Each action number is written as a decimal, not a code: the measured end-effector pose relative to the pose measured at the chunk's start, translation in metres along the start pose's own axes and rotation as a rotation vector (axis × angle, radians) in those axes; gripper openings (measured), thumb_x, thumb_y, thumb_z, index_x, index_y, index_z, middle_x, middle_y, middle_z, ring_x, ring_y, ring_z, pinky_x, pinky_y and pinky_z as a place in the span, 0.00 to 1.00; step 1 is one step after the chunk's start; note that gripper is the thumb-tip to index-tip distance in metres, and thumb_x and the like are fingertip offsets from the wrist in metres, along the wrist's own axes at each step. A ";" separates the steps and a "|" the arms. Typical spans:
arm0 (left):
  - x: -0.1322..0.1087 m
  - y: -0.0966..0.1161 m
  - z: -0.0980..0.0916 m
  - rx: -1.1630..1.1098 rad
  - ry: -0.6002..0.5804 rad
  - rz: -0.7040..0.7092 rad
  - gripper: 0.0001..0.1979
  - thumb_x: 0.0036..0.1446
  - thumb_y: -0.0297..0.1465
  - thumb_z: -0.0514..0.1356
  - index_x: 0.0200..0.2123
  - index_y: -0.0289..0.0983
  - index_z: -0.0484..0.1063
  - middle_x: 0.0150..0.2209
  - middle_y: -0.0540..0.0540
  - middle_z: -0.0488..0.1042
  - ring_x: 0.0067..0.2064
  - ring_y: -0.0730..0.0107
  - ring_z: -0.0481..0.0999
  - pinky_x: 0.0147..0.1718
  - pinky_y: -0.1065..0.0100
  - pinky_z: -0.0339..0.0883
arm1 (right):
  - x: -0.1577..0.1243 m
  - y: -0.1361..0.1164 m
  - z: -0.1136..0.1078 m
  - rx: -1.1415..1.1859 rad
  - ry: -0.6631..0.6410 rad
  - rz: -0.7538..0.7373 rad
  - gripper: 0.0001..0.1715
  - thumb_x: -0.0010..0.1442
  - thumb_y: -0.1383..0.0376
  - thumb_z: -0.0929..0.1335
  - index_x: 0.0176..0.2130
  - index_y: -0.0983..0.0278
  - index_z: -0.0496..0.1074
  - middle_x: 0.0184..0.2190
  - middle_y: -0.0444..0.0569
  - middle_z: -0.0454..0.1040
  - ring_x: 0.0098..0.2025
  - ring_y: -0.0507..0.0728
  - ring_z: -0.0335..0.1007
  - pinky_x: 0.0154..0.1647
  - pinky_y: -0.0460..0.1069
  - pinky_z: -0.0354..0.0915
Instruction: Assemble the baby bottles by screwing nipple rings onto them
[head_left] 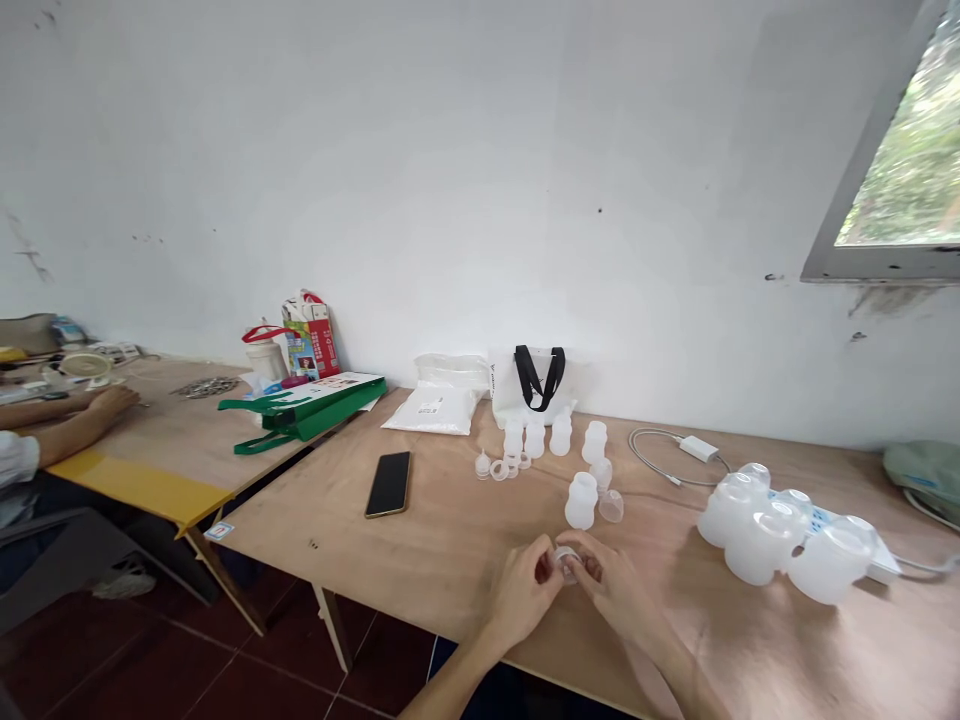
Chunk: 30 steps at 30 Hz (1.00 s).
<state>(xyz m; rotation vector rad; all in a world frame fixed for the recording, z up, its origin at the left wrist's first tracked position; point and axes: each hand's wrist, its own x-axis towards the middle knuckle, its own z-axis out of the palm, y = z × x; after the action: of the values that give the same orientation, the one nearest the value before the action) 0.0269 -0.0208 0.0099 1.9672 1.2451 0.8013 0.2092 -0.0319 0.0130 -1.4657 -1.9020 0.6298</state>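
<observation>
Translucent ring-like piece (568, 565) pinched between left hand (527, 588) and right hand (611, 590), lower centre of frame, over desk (300, 535). Best gripped lightly, evenly by rim; thin plastic probably flexes. Upright bottle (581, 503) just beyond; small rings (500, 474) near frame centre.

My table (322, 520) is wood. On it I see small bottles (580, 502), tiny rings (511, 467), a phone (388, 485), a packet (435, 410), a bag (504, 395), and a wire (649, 467) with a white box (699, 449). On my right, big bottles (762, 548) stand by a power strip (883, 568).
</observation>
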 end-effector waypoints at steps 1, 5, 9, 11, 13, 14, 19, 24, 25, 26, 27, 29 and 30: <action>-0.001 0.003 -0.003 -0.052 -0.018 0.025 0.14 0.67 0.42 0.56 0.33 0.38 0.69 0.32 0.50 0.76 0.34 0.70 0.71 0.34 0.70 0.59 | 0.000 0.001 -0.003 0.030 -0.008 -0.008 0.20 0.68 0.50 0.61 0.45 0.56 0.77 0.32 0.45 0.81 0.31 0.58 0.75 0.34 0.50 0.64; -0.005 0.014 -0.015 -0.177 -0.093 0.109 0.17 0.69 0.47 0.55 0.45 0.40 0.74 0.42 0.48 0.79 0.42 0.67 0.75 0.40 0.69 0.65 | 0.001 0.005 -0.023 0.120 0.061 -0.017 0.27 0.67 0.45 0.61 0.43 0.58 0.81 0.39 0.51 0.83 0.39 0.62 0.77 0.41 0.53 0.69; 0.007 0.012 -0.011 -0.169 0.029 0.046 0.15 0.69 0.41 0.55 0.53 0.41 0.69 0.52 0.44 0.76 0.52 0.62 0.74 0.53 0.63 0.67 | -0.001 0.010 -0.046 0.186 0.248 0.079 0.32 0.63 0.39 0.65 0.47 0.59 0.81 0.40 0.53 0.83 0.38 0.63 0.77 0.35 0.52 0.70; 0.022 0.009 -0.004 -0.151 0.099 0.038 0.16 0.67 0.36 0.57 0.57 0.41 0.66 0.57 0.42 0.72 0.58 0.60 0.71 0.60 0.60 0.64 | -0.002 0.014 -0.057 0.240 0.317 0.126 0.34 0.61 0.38 0.67 0.49 0.61 0.81 0.38 0.54 0.82 0.34 0.61 0.75 0.30 0.51 0.69; 0.041 0.008 0.004 -0.141 0.114 0.046 0.23 0.64 0.34 0.60 0.61 0.39 0.63 0.62 0.39 0.67 0.64 0.57 0.67 0.64 0.57 0.60 | -0.003 0.019 -0.066 0.286 0.346 0.152 0.36 0.61 0.38 0.68 0.49 0.64 0.81 0.31 0.52 0.80 0.28 0.59 0.71 0.25 0.50 0.66; 0.051 0.009 0.007 -0.134 0.104 0.047 0.28 0.62 0.33 0.62 0.63 0.39 0.61 0.65 0.37 0.64 0.66 0.56 0.64 0.66 0.56 0.58 | -0.003 0.021 -0.070 0.311 0.349 0.156 0.36 0.60 0.39 0.68 0.50 0.65 0.80 0.27 0.50 0.78 0.25 0.57 0.69 0.24 0.50 0.65; 0.088 0.022 0.014 -0.036 0.010 0.085 0.35 0.57 0.37 0.67 0.65 0.37 0.61 0.68 0.36 0.61 0.70 0.52 0.59 0.68 0.56 0.55 | -0.003 0.034 -0.078 0.414 0.353 0.141 0.40 0.59 0.38 0.70 0.55 0.66 0.78 0.25 0.49 0.76 0.23 0.56 0.68 0.20 0.49 0.65; 0.077 0.030 0.013 0.080 -0.113 0.004 0.22 0.60 0.42 0.65 0.53 0.39 0.70 0.53 0.41 0.77 0.55 0.51 0.74 0.53 0.58 0.67 | 0.002 0.041 -0.078 0.470 0.323 0.139 0.42 0.57 0.37 0.72 0.56 0.63 0.77 0.36 0.53 0.81 0.33 0.61 0.77 0.30 0.54 0.76; 0.071 0.031 0.012 0.100 -0.121 -0.003 0.22 0.60 0.44 0.65 0.53 0.40 0.70 0.51 0.42 0.78 0.52 0.51 0.76 0.51 0.58 0.67 | 0.002 0.041 -0.077 0.483 0.320 0.139 0.42 0.56 0.37 0.72 0.57 0.63 0.77 0.41 0.55 0.82 0.39 0.63 0.79 0.35 0.56 0.79; 0.063 0.031 0.011 0.118 -0.118 0.004 0.21 0.60 0.44 0.64 0.52 0.41 0.71 0.50 0.43 0.79 0.51 0.51 0.76 0.50 0.58 0.67 | 0.003 0.039 -0.076 0.491 0.320 0.139 0.42 0.55 0.37 0.73 0.57 0.62 0.77 0.46 0.56 0.82 0.45 0.65 0.80 0.42 0.58 0.79; 0.055 0.030 0.011 0.132 -0.108 0.023 0.20 0.60 0.43 0.64 0.52 0.42 0.71 0.50 0.44 0.79 0.50 0.51 0.76 0.50 0.58 0.66 | 0.003 0.036 -0.074 0.498 0.319 0.139 0.42 0.55 0.37 0.73 0.58 0.61 0.76 0.51 0.56 0.81 0.51 0.67 0.79 0.49 0.60 0.78; 0.040 0.028 0.008 0.161 -0.095 0.069 0.18 0.61 0.41 0.64 0.51 0.43 0.72 0.52 0.44 0.78 0.52 0.51 0.76 0.53 0.57 0.64 | 0.004 0.029 -0.068 0.521 0.297 0.128 0.42 0.58 0.38 0.72 0.61 0.59 0.74 0.57 0.56 0.78 0.60 0.68 0.74 0.59 0.61 0.73; 0.033 0.026 0.007 0.176 -0.094 0.082 0.17 0.61 0.41 0.64 0.52 0.43 0.73 0.53 0.43 0.77 0.54 0.51 0.75 0.55 0.56 0.63 | 0.004 0.026 -0.063 0.530 0.272 0.117 0.41 0.60 0.38 0.71 0.62 0.59 0.73 0.59 0.56 0.76 0.61 0.68 0.73 0.61 0.61 0.71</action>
<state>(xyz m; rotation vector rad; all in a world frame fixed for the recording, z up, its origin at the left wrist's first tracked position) 0.0576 0.0000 0.0318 2.1826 1.2217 0.6491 0.2720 -0.0225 0.0384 -1.2430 -1.3169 0.8615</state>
